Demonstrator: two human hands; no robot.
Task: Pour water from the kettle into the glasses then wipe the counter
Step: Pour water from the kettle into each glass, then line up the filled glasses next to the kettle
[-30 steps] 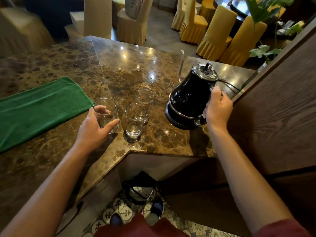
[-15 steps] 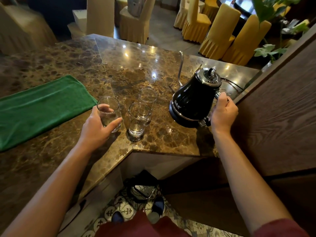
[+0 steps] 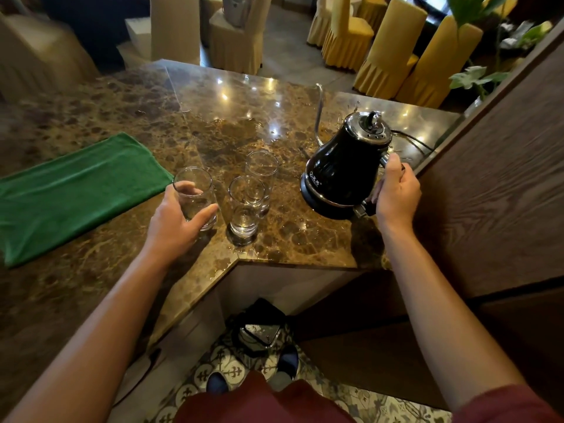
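Left hand grips clear glass tumbler near marble counter edge; right hand grips black gooseneck kettle handle beside wood panel.

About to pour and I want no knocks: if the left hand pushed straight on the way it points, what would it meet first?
The left hand already grips the nearest glass; pushed onward, that glass would probably meet the middle glass first, though depth is unclear.

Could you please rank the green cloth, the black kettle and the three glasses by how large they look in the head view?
1. green cloth
2. black kettle
3. The three glasses look alike, so unranked: left glass, middle glass, far glass.
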